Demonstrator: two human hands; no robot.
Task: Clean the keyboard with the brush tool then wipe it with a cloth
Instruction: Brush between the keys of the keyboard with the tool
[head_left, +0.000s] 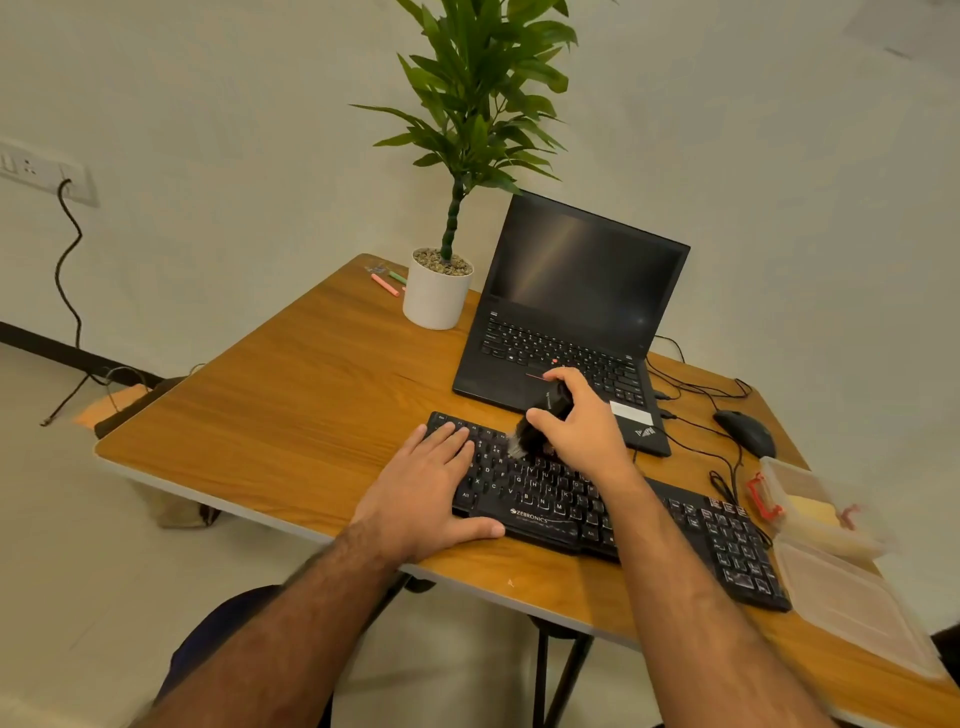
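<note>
Here the right hand (582, 426) holds the brush (540, 426) on the keyboard (545, 499).

One view only, worn on my head, wide-angle. It faces forward and steeply down over the brown wood-grain table (291, 395), from above its near edge. Near range: my forearms enter from the bottom of the frame and reach over that table. Beyond the table's far corner the pale walls curve with lens distortion; left of the table the floor shows.
</note>
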